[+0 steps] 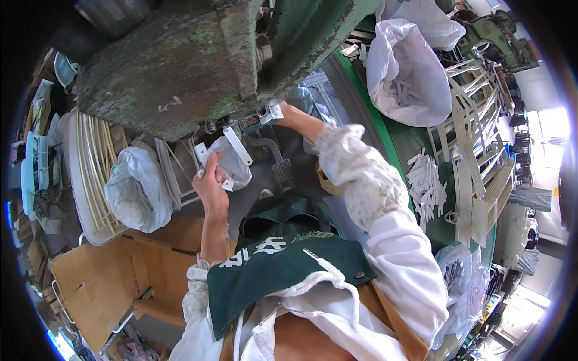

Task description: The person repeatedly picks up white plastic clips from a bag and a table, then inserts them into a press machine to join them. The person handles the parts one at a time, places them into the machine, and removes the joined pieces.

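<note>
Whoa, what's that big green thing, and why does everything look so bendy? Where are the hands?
This picture comes from a camera on a person's head, looking down. Its very wide lens makes straight edges look bent. The big green thing is a heavy machine with worn paint. Below it, the person's left hand holds small white pieces. The right hand reaches in at the machine, and its fingers are mostly hidden, so I can't tell its grip. On the right, a green table carries a pile of white strips, a white bag with more inside, and long pale strips. The dark green cloth is the person's apron.
</note>
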Available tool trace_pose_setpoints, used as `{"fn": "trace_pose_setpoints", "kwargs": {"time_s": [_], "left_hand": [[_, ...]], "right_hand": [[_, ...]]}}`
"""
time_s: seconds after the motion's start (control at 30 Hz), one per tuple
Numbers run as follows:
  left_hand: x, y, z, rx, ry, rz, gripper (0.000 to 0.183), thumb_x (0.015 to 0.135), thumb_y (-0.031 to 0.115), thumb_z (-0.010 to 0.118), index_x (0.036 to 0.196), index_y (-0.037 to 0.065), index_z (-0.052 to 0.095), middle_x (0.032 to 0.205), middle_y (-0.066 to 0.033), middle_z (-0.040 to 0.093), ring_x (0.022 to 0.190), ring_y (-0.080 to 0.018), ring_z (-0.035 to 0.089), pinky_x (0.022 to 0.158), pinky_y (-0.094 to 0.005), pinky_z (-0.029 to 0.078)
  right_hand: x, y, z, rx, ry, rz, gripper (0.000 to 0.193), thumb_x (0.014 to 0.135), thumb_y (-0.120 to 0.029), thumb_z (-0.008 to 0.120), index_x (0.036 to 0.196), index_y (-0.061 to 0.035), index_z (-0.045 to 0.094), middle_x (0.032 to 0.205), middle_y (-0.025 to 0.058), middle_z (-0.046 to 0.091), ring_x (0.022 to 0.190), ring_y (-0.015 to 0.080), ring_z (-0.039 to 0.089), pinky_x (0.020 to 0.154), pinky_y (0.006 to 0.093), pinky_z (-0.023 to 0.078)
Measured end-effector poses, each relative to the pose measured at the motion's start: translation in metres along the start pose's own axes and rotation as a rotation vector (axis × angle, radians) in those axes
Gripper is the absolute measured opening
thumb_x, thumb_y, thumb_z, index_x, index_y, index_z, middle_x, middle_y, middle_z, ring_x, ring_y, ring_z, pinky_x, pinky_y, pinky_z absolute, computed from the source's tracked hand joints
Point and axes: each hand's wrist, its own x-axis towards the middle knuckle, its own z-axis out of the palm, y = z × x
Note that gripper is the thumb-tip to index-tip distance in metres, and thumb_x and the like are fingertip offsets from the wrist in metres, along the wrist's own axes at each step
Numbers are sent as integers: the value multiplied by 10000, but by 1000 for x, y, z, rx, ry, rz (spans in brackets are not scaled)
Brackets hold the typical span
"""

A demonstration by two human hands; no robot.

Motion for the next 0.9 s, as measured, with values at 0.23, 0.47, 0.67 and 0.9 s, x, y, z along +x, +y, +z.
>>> {"fn": "trace_pose_setpoints", "kwargs": {"time_s": [0.23,0.47,0.67,0.9], "left_hand": [[-16,5,-22,-31,94,36,212,905,182,608,884,-25,649,536,56,354,496,-45,301,487,-233,217],[-19,5,-45,-83,171,46,217,889,178,634,899,-37,666,589,30,448,506,-46,322,491,-229,243],[-21,5,-36,-29,85,57,242,900,185,610,912,-52,658,584,16,434,519,-57,317,496,-233,251],[-33,17,-27,11,-139,-26,350,945,177,501,1208,-48,552,740,-37,568,672,-85,467,602,-234,346]], "right_hand": [[71,53,75,-207,-190,-191,203,751,-219,627,911,-105,678,904,132,678,814,313,667,684,435,535],[42,19,41,-36,-165,-252,223,680,-119,643,864,5,657,841,182,667,810,343,662,629,436,531],[35,12,-27,-226,-14,-160,148,769,-118,602,889,-67,671,882,128,681,854,299,672,680,414,550],[51,18,54,-111,275,-13,170,758,-164,607,887,-79,677,868,87,679,838,256,666,696,361,522]]}}
